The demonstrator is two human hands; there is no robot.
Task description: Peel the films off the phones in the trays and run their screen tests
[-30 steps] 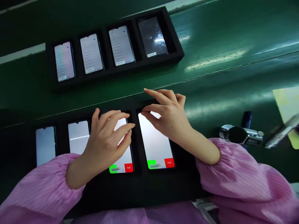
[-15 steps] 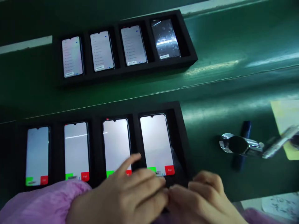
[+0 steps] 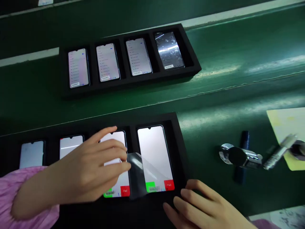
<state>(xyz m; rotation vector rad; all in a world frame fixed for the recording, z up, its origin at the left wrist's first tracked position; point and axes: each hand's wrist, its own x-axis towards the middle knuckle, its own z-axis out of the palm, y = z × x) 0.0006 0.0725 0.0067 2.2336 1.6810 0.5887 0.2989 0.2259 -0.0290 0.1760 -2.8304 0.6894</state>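
My left hand (image 3: pixel 95 168) is over the third phone (image 3: pixel 121 178) of the near tray, its fingers closed at the edge of a clear protective film (image 3: pixel 137 175). The film slants across the gap and partly over the rightmost phone (image 3: pixel 153 152). That phone shows a white screen with green and red boxes at the bottom. By the tray's lower right corner, my right hand (image 3: pixel 202 203) is empty, fingers bent and apart. Further left lie two more lit phones, the second (image 3: pixel 69 148) partly covered by my left hand and the first (image 3: pixel 32 154) by the sleeve.
The black near tray (image 3: pixel 182 152) rests on a green surface. Behind it stands a second black tray (image 3: pixel 133 81) with several phones, the rightmost dark and reflective. To the right are a shiny metal tool (image 3: pixel 240 156), a dark blue pen-like object (image 3: pixel 245 140), a blurred silver cylinder (image 3: pixel 278 152) and yellow paper (image 3: pixel 283 119).
My hands have come apart: the left moved left and up with the clear film, the right dropped slightly and loosened. The view has shifted slightly.
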